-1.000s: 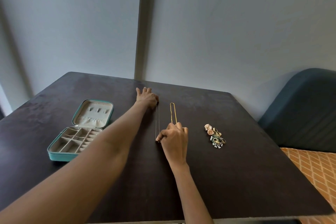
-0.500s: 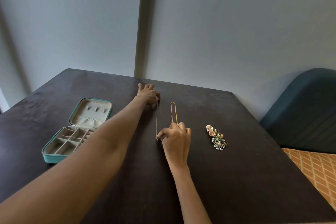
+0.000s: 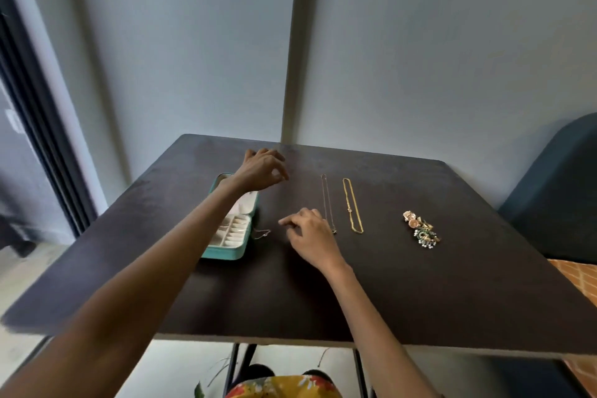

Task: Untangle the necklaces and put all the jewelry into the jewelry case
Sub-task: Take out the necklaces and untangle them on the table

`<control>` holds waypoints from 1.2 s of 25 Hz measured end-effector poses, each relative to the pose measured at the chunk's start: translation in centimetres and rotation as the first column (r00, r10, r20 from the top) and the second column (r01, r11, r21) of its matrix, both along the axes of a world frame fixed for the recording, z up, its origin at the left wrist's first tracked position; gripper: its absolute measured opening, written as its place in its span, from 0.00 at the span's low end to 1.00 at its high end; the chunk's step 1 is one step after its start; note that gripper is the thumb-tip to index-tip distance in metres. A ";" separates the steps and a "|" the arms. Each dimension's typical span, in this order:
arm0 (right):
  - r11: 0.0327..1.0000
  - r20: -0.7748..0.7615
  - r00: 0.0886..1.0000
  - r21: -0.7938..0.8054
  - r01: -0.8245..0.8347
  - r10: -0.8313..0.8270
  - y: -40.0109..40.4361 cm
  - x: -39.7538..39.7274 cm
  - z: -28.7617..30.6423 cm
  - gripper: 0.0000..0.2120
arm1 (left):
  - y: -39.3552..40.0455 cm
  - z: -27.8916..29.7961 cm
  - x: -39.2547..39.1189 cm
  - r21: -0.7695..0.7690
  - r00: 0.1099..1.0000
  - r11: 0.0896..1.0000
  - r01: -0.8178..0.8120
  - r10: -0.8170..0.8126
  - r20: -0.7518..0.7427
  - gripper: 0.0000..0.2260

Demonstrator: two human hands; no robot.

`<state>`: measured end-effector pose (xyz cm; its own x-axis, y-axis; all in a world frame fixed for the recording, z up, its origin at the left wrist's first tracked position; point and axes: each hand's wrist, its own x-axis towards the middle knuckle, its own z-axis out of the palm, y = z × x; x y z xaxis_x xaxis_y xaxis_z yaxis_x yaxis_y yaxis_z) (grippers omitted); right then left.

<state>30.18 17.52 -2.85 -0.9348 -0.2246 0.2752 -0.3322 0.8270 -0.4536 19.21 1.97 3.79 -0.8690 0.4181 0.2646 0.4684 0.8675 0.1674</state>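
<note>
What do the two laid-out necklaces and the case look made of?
Gold necklace: yellow metal chain, by its bright colour; whether solid gold or plated cannot be told. Thin necklace: very fine, darker silvery chain, probably metal, too thin to be sure. Jewelry case: smooth teal shell, likely faux leather, with a pale, soft-looking lining, perhaps velvet.

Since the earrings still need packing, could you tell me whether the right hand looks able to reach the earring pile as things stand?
Probably yes. The right hand holds nothing, and the earring pile lies in the open on the table to its right. Only two flat necklaces, the silver chain and gold chain, lie between.
</note>
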 end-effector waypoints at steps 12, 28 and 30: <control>0.989 0.050 0.994 0.113 0.091 -0.097 -4.9 -1.2 0.0 0.10 | -6.9 -1.4 5.9 0.120 0.997 0.992 -0.040 0.033 0.066 0.07; 0.997 0.340 0.940 -0.063 0.054 -0.029 -4.8 -4.0 4.9 0.08 | -6.4 2.1 5.5 0.546 0.880 0.837 -0.044 -0.226 0.418 0.11; 0.997 0.393 0.919 -0.058 0.056 -0.029 -5.1 -3.5 3.0 0.08 | -6.2 1.2 5.8 0.520 0.877 0.852 -0.051 -0.210 0.431 0.11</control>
